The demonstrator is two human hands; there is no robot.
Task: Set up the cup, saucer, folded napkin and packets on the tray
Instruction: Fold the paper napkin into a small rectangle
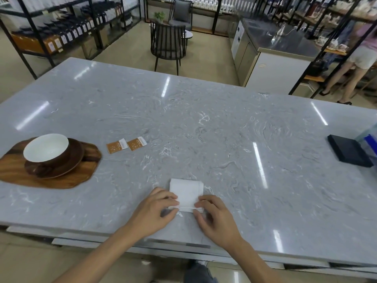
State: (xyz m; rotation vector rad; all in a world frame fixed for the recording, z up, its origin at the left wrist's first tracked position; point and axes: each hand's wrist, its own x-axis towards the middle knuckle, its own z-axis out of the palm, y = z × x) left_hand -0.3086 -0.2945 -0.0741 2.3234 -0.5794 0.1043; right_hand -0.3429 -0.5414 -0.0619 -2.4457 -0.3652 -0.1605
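Note:
A white napkin lies folded on the marble table near its front edge. My left hand pinches the napkin's near left corner and my right hand pinches its near right corner, lifting that edge a little. At the far left a wooden tray carries a brown saucer with a brown cup, white inside, standing on it. Two orange packets rest side by side on the table just right of the tray.
A black flat box and a clear container with blue parts sit at the table's right edge. Beyond the table stand dark chairs, stocked shelves and a counter. A person stands at the far right.

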